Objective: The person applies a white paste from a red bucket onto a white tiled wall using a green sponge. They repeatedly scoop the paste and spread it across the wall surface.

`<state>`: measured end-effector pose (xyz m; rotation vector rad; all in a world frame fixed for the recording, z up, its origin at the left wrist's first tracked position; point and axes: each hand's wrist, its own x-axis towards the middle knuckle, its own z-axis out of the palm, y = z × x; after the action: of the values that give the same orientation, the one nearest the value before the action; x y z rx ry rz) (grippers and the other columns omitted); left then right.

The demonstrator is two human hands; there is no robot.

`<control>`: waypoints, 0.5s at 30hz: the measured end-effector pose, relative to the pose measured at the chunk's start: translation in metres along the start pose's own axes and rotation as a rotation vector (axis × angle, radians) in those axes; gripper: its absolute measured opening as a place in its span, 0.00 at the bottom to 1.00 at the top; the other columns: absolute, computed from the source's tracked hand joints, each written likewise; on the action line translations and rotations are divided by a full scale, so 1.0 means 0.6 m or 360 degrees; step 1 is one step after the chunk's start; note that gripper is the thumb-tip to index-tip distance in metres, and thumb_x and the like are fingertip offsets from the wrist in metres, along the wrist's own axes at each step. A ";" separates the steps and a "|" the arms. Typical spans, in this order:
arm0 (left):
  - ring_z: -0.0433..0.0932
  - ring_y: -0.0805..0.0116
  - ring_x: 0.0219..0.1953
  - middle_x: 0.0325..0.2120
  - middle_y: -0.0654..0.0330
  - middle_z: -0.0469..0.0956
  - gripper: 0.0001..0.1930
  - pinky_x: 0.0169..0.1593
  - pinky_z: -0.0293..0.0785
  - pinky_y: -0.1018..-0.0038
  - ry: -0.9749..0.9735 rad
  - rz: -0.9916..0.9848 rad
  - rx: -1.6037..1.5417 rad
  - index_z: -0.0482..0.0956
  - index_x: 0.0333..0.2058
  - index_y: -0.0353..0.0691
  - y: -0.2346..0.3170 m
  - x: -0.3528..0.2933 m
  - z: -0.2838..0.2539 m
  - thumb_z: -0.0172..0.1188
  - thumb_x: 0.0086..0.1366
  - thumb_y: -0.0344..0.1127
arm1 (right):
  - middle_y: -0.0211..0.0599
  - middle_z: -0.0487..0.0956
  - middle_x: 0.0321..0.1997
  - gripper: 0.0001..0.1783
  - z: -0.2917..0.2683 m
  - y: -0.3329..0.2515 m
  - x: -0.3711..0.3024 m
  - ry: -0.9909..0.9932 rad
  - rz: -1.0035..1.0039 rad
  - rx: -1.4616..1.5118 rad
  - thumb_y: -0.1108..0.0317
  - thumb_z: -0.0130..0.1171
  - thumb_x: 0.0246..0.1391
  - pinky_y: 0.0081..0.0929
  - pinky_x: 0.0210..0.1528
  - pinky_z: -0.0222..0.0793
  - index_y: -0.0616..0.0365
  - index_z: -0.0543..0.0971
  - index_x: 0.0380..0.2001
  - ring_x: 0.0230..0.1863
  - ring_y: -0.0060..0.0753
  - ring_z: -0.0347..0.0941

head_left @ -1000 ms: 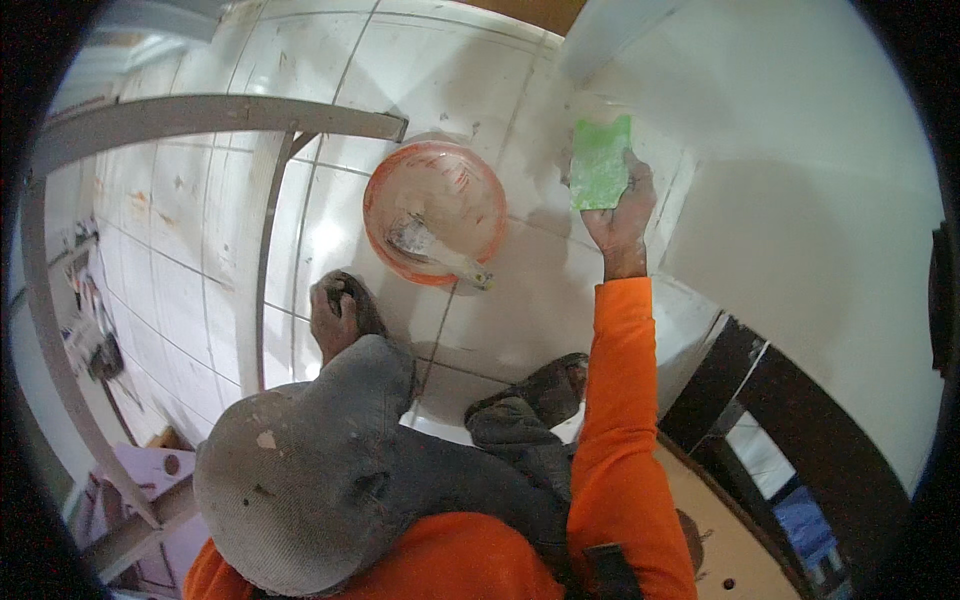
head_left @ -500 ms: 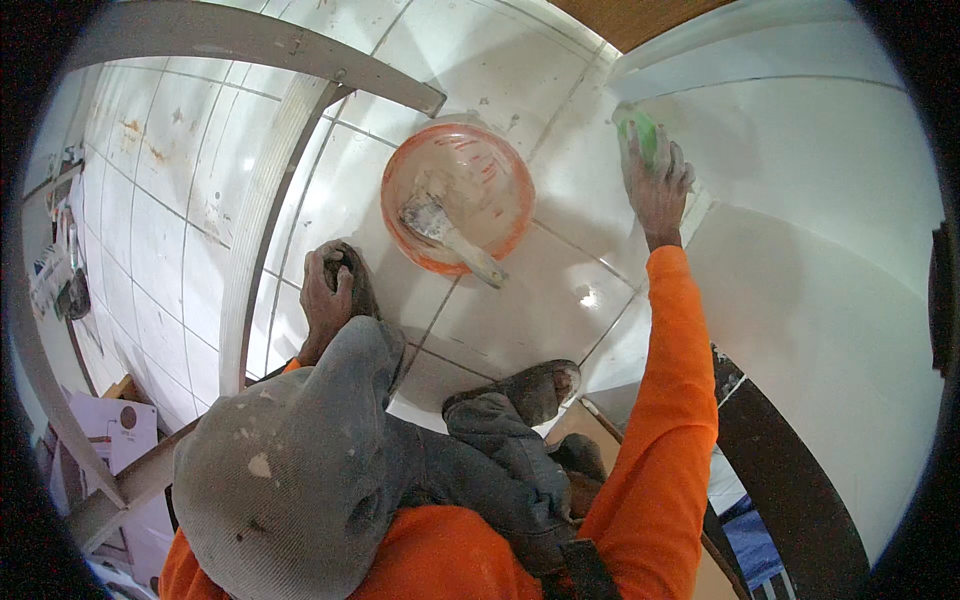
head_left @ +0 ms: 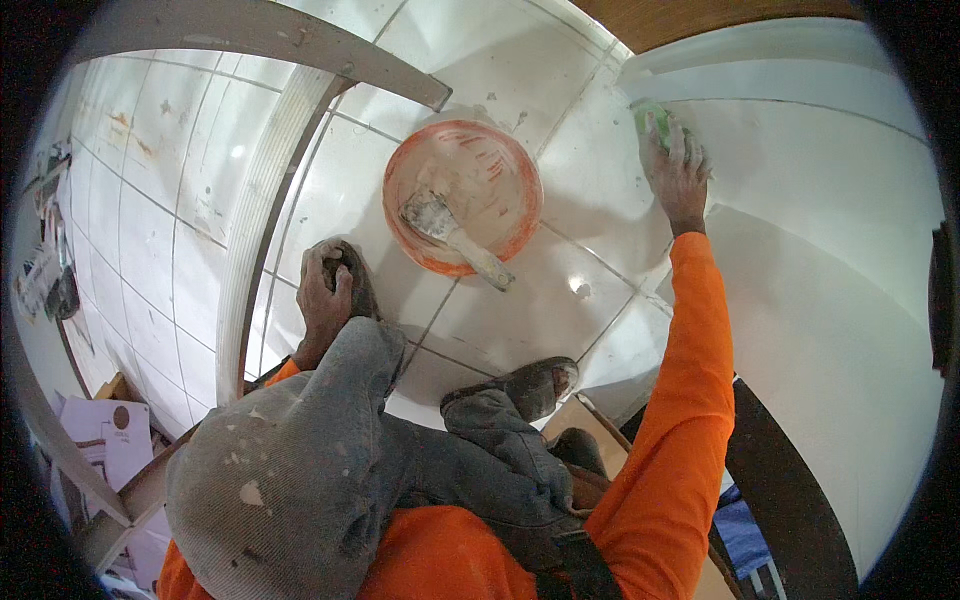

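Note:
My right hand point(head_left: 682, 185) is closed around a green sponge-like pad point(head_left: 654, 118), pressed low against the white wall point(head_left: 810, 170) at right, near the floor. The fingers hide much of the pad. Down by my foot, my left hand point(head_left: 322, 310) rests with its fingers curled over a dark, dusty shoe point(head_left: 357, 285). Between my hands stands an orange-rimmed basin point(head_left: 412, 249) coated with pale paste point(head_left: 470, 190). A flat, paste-smeared tool point(head_left: 465, 246), a brush or scraper, lies in it, its pale handle leaning over the near rim.
Frame pieces like a ladder's, a grey beam point(head_left: 250, 28) and a ridged rail point(head_left: 265, 175), stand close on my left. White tiles point(head_left: 545, 310) cover the floor. Printed sheets point(head_left: 118, 432) lie at lower left. A curved black edge point(head_left: 790, 480) is beside my right arm.
My right hand has shifted a little to the right along the wall with the green pad, which is now more covered by the fingers. My left hand stays on the shoe.

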<state>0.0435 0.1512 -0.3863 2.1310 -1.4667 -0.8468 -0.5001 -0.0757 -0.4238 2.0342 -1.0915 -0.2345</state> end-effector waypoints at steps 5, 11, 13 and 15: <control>0.77 0.48 0.49 0.44 0.50 0.74 0.15 0.53 0.73 0.60 -0.0007 0.0024 0.0003 0.73 0.50 0.38 0.004 0.002 -0.003 0.56 0.64 0.33 | 0.30 0.63 0.72 0.34 0.006 -0.010 0.015 0.0006 0.0076 -0.0057 0.56 0.51 0.63 0.46 0.59 0.66 0.32 0.63 0.73 0.62 0.40 0.66; 0.77 0.51 0.49 0.45 0.51 0.75 0.17 0.54 0.73 0.61 0.0009 0.0083 -0.0005 0.73 0.51 0.38 0.007 0.002 -0.007 0.54 0.62 0.28 | 0.25 0.68 0.66 0.31 0.000 -0.011 0.031 0.0134 0.0169 -0.0021 0.52 0.55 0.63 0.44 0.57 0.69 0.28 0.68 0.70 0.55 0.37 0.71; 0.77 0.52 0.50 0.45 0.52 0.75 0.18 0.55 0.73 0.61 -0.0035 0.0026 0.0020 0.74 0.51 0.38 0.014 0.002 -0.008 0.54 0.62 0.27 | 0.25 0.70 0.65 0.29 0.001 -0.009 0.022 0.0094 0.0203 0.0008 0.51 0.56 0.63 0.43 0.55 0.70 0.26 0.70 0.68 0.52 0.37 0.73; 0.76 0.52 0.50 0.45 0.52 0.75 0.19 0.55 0.73 0.62 -0.0042 0.0022 0.0020 0.74 0.52 0.38 0.019 0.003 -0.008 0.54 0.61 0.27 | 0.25 0.71 0.64 0.27 0.006 -0.008 0.005 -0.0019 0.0229 -0.0028 0.49 0.56 0.63 0.44 0.54 0.71 0.24 0.72 0.65 0.50 0.39 0.75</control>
<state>0.0399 0.1453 -0.3758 2.1240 -1.5016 -0.8659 -0.4970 -0.0782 -0.4290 1.9309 -1.2333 -0.1818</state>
